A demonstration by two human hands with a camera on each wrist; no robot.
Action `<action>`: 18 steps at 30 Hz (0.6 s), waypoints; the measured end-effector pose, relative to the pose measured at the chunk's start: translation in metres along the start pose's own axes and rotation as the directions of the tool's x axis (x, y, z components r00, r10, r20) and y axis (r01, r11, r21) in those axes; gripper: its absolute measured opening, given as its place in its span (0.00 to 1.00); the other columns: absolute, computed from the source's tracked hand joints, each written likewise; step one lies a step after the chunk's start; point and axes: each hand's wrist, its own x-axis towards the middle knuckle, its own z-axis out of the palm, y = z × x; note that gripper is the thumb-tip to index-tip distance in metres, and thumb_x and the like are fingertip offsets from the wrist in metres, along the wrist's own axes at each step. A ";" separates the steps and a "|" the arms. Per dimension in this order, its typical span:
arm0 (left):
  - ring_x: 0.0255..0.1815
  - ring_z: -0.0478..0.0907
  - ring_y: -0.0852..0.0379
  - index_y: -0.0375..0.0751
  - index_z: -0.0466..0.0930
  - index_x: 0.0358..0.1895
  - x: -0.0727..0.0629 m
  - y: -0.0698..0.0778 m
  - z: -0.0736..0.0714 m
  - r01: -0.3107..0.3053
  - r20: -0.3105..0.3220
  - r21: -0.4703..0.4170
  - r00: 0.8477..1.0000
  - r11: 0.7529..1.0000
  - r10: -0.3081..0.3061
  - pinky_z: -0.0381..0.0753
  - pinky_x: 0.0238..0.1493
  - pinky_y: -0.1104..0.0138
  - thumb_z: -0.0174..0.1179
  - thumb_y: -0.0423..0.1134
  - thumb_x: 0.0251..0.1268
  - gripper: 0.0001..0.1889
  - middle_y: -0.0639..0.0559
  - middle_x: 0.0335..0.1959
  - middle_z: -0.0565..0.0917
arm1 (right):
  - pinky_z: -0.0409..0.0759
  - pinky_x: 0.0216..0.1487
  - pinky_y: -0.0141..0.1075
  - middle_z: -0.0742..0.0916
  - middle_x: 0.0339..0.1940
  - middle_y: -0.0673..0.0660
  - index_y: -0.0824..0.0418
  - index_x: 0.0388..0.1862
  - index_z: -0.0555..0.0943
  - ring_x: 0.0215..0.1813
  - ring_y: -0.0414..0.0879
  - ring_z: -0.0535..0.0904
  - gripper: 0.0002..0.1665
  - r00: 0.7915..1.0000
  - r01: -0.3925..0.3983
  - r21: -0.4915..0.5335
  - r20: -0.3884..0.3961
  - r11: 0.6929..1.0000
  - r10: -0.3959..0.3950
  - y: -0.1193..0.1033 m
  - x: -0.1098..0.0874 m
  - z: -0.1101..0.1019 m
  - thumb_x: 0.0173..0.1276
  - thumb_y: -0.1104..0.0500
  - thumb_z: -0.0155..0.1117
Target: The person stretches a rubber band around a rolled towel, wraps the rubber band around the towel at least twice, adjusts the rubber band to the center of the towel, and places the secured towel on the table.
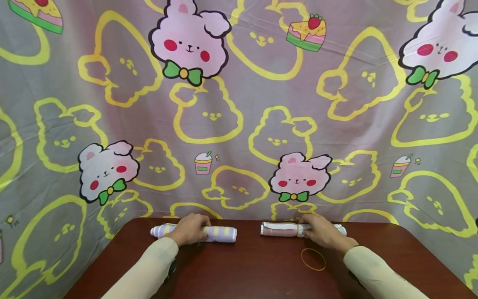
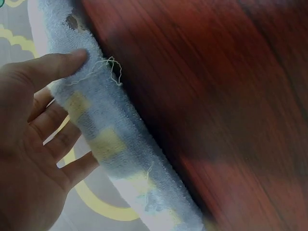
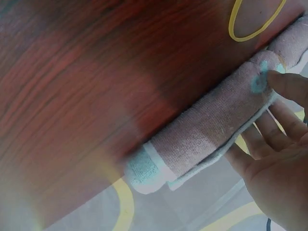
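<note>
- The left hand (image 1: pixel 190 229) has hold of a rolled towel (image 1: pixel 224 234), thumb on the near side and fingers behind, so the roll is pinched between them
- That roll, pale lilac with yellow squares, lies along the far edge of the desk (image 1: pixel 246 278), over toward the far left corner, and I can see a loose thread (image 2: pixel 120 72) on it near the thumb
- The right hand (image 1: pixel 323 230) pinches a second roll (image 1: pixel 280 229) the same way, thumb in front and fingers at the back
- This one, pink and white with some light blue, also lies along the far edge, over toward the far right corner, well apart from the first
- A thin yellow band (image 1: pixel 298 228) goes around it, just beside the right hand's fingers
- Another yellow loop (image 3: pixel 232 23) lies flat on the desk, on the near side of the second roll
- Past the far edge hangs a grey curtain (image 1: pixel 242 93) with rabbits and yellow outlines
</note>
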 end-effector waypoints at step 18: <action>0.34 0.77 0.59 0.44 0.91 0.41 -0.003 0.006 -0.015 -0.003 -0.024 -0.211 1.000 0.977 -0.002 0.80 0.41 0.58 0.81 0.31 0.46 0.16 0.58 0.33 0.85 | 0.77 0.29 0.36 0.81 0.25 0.41 0.56 0.31 0.84 0.28 0.35 0.74 0.10 0.983 -0.002 0.037 0.183 0.999 -0.005 -0.007 -0.026 -0.028 0.61 0.66 0.78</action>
